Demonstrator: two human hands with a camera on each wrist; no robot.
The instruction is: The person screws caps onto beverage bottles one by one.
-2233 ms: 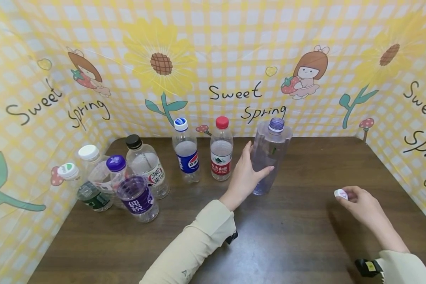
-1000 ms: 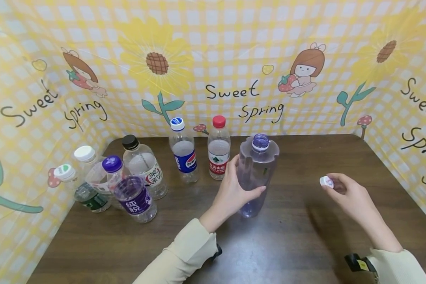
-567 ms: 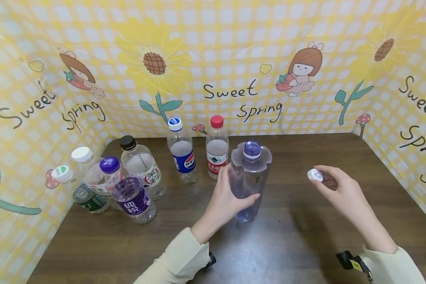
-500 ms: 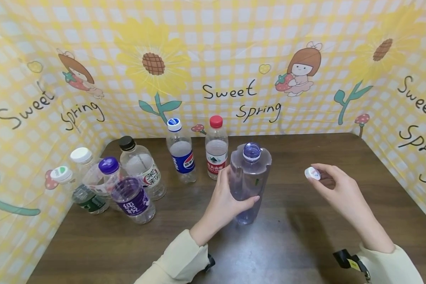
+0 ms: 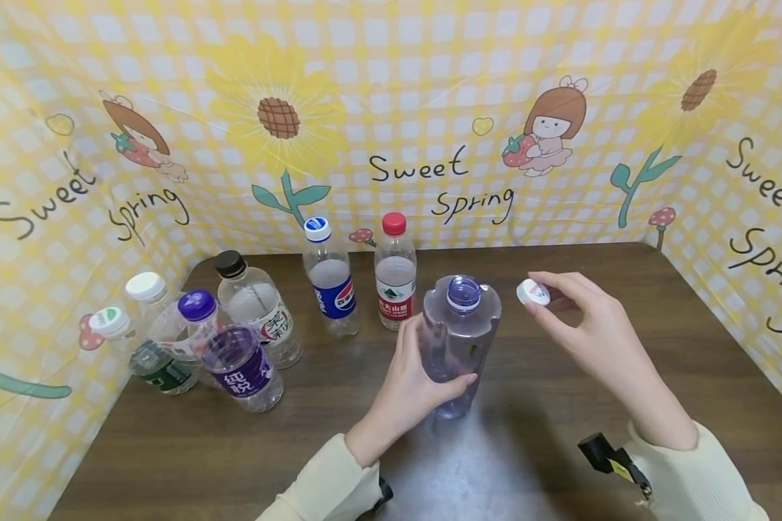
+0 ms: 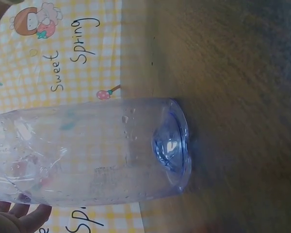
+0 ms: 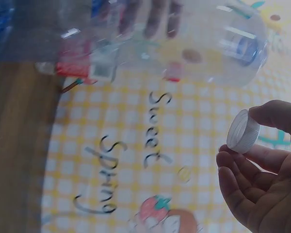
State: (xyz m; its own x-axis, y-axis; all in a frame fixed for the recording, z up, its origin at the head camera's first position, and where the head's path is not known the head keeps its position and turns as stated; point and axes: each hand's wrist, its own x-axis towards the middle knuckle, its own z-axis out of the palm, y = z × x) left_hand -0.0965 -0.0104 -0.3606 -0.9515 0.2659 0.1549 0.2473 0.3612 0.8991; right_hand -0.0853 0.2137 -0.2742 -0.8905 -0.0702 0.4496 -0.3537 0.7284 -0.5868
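Observation:
My left hand grips a large clear purple-tinted bottle around its side, thumb across the front. The bottle's neck is uncapped, and its ridged base shows close to the table in the left wrist view. Between thumb and fingertips, my right hand pinches a white bottle cap, held in the air just right of the bottle's mouth. In the right wrist view the cap is seen from its open side, apart from the bottle.
Behind the bottle stand a red-capped water bottle and a Pepsi bottle. Several more capped bottles crowd the left, including a purple-capped one and a black-capped one. A yellow checked cloth rises at the brown table's back edge.
My left hand has brought the bottle leftward and nearer to me. The right hand has carried the cap left and up, close to the bottle's mouth.

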